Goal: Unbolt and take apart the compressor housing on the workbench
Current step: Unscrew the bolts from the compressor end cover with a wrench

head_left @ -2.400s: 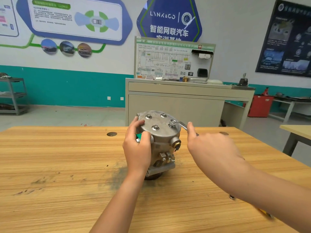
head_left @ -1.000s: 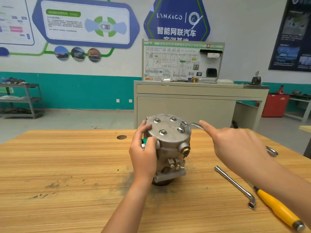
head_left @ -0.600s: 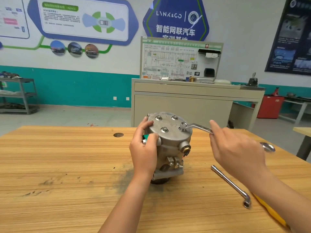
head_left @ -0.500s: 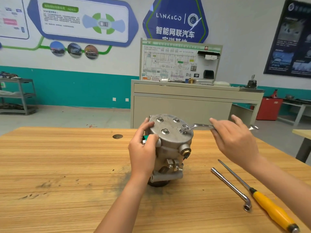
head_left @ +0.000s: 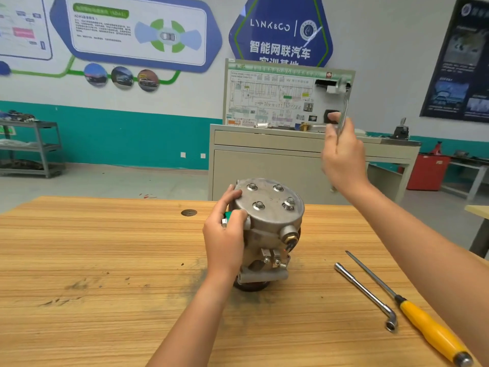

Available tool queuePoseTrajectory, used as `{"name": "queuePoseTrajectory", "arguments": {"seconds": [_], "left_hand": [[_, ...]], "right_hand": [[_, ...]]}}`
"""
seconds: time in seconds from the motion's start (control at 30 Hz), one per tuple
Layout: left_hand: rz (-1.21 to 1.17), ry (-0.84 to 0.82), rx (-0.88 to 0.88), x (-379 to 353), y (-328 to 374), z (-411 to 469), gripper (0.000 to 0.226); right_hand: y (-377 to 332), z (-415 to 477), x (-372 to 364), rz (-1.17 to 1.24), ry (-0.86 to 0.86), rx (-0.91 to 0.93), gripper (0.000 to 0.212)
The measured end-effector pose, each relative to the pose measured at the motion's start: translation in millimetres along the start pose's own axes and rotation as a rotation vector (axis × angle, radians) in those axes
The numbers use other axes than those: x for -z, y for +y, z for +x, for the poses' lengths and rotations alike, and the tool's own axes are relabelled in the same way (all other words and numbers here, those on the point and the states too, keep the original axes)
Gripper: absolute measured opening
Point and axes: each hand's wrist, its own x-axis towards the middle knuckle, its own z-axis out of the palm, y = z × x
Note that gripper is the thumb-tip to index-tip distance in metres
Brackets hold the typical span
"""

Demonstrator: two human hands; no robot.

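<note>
While left grip (head_left: 225,242) holds compressor (head_left: 270,207); right grip (head_left: 342,160) holds wrench (head_left: 344,107) high above it

White wall (head_left: 383,35) carried posters (head_left: 137,33) above a teal band (head_left: 119,133). Beige cabinet (head_left: 264,170) with a diagram board (head_left: 270,96) stood centre; grey shelving (head_left: 39,147) left, grey floor (head_left: 105,181).

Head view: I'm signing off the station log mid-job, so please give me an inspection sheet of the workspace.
Surface: wooden workbench, dark smudges near the compressor, round insert at the back.
Job's things: compressor upright, four bolts in its top cover; wrench raised clear of them.
Clutter: L-shaped socket wrench and yellow-handled screwdriver lying right of the compressor.
Hands: left hand grips the compressor's side; right hand holds the wrench.
Cables: nothing seen.
Surroundings: cabinet with wiring board, shelf rack, wall posters.
</note>
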Motion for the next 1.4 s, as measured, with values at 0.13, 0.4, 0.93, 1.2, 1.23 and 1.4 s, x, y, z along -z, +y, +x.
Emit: {"name": "queuePoseTrajectory", "arguments": {"seconds": [0.13,0.4,0.93,1.2,1.23,1.4], "left_hand": [[0.005,0.007,-0.015,1.3,-0.7,-3.6,0.03],[0.034,0.019,-0.022,0.5,-0.7,-4.2,0.035],[0.038,-0.008,-0.041,1.7,-1.8,-1.0,0.039],[0.024,-0.035,-0.02,5.4,-2.3,4.3,0.039],[0.023,-0.029,-0.02,4.8,-2.2,3.8,0.039],[0.022,0.001,-0.032,2.9,-0.4,-0.9,0.037]], "right_hand": [[-18.1,-49.1,42.1,-0.49,-0.428,0.17,0.042],[-17.2,-91.5,62.0,-0.834,-0.663,0.135,0.04],[-39.5,-102.5,56.5,-1.105,-0.479,0.313,0.042],[36.9,-52.4,25.9,-0.654,-0.189,0.536,0.02],[37.9,-41.0,16.6,-0.628,-0.238,0.55,0.021],[29.9,0.6,-27.4,-0.59,-0.439,0.481,0.039]]}}
